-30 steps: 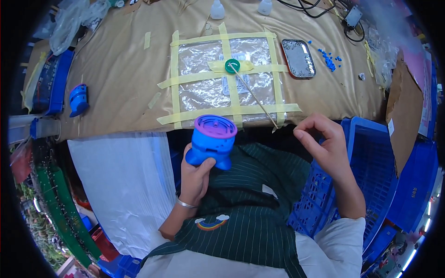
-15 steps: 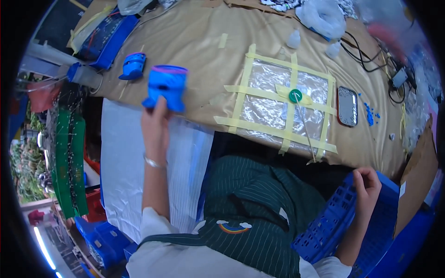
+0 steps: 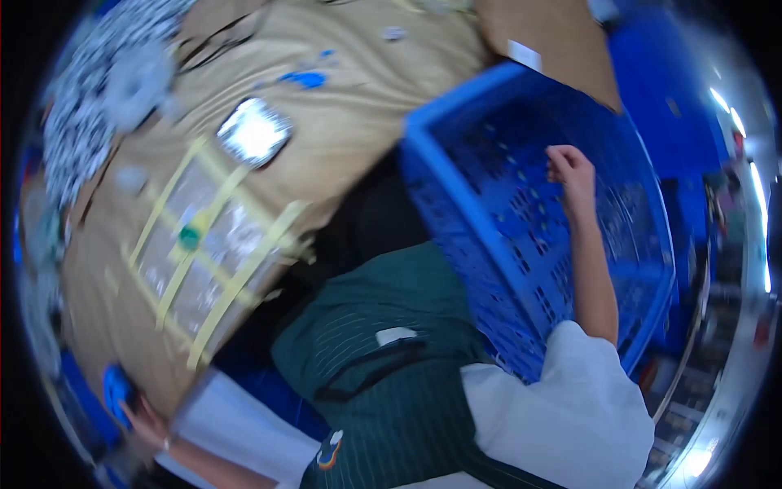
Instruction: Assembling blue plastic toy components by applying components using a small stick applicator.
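Note:
My right hand (image 3: 570, 167) reaches down into a large blue plastic crate (image 3: 456, 204) at my right, fingers curled near its perforated floor; I cannot make out anything in them. My left hand (image 3: 145, 420) is far out at the lower left, at the edge of the brown paper-covered table (image 3: 350, 122). Its fingers touch a blue plastic part (image 3: 116, 387). Motion blur hides whether the hand still grips it.
A foil sheet (image 3: 232, 236) is fixed to the table with yellow tape, a green cap (image 3: 189, 238) on its middle. A small shiny metal tray (image 3: 254, 132) and blue bits (image 3: 305, 79) lie beyond. Cardboard (image 3: 554, 41) stands behind the crate.
My head has swung right, toward the crate. My right hand went deeper into the crate. My left arm stays stretched left, with the blue part now down at the table edge.

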### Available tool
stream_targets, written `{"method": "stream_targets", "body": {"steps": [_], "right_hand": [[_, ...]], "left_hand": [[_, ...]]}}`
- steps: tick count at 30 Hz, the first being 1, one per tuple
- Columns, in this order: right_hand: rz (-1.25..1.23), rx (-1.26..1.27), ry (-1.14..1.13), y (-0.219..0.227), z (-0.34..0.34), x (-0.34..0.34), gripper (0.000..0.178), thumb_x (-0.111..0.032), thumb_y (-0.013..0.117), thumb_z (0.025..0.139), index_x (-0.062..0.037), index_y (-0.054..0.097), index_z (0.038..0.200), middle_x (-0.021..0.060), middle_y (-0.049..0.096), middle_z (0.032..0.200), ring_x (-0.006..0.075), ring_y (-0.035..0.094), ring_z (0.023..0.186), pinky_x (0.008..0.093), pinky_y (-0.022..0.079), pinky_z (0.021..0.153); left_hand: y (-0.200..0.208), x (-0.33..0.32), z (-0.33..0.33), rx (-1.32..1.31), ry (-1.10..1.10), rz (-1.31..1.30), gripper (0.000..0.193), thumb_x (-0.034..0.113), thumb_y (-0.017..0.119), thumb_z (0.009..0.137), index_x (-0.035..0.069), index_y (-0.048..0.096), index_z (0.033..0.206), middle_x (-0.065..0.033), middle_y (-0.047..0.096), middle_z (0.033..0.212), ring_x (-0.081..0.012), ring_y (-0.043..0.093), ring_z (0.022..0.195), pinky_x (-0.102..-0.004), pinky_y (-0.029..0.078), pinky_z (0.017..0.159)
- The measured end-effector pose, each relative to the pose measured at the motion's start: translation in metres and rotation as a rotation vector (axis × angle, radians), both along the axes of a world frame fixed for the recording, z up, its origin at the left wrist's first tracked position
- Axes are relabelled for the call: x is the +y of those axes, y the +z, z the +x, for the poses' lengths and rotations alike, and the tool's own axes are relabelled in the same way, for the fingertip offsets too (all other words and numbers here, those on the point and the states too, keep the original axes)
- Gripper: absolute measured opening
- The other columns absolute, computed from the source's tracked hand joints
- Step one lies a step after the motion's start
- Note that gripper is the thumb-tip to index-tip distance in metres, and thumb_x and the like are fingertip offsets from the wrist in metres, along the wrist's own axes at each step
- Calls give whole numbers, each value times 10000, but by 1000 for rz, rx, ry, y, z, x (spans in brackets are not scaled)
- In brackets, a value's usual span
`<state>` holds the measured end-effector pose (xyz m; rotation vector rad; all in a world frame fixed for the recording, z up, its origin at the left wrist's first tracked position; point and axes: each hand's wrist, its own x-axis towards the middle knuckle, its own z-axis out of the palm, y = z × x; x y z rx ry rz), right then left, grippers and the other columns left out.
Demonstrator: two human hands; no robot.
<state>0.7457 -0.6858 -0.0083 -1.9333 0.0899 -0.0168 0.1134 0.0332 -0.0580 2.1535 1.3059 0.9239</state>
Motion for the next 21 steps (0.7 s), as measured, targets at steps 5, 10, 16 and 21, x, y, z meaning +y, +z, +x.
{"method": "stream_targets", "body": {"steps": [5,10,16,21], "right_hand": [[-138,186,-427,-147,-25,-192,181,-221,678,808,-53,631,759,18,556,586,92,500,460,226,396,413],[-634,422,-430,-264,-74,-265,393,-391,718,744,-15,607,737,84,563,545,190,587,478,305,439,396],[-376,861,-594,-253,-52,-161,723,-509,656,750,-7,416,1211,193,610,942,306,646,611,390,524,485],[51,938,-641,-314,-38,-162,828,-402,694,736,-31,318,1373,221,541,1181,342,664,755,424,559,536]], "left_hand": [[50,-16,104,-427,638,-590,543,211,643,856,-88,434,1258,-207,468,1274,-275,539,1099,-347,498,898],[51,-43,181,-358,412,-329,551,301,663,824,-62,474,1195,-211,506,1173,-308,553,1014,-396,488,844],[92,-103,221,-310,179,140,581,435,692,778,-22,535,1099,-218,563,1022,-357,574,886,-469,473,763],[124,-157,248,-319,-79,106,427,136,612,869,-67,472,1218,-125,504,1234,-235,544,1039,-327,511,843]]}}
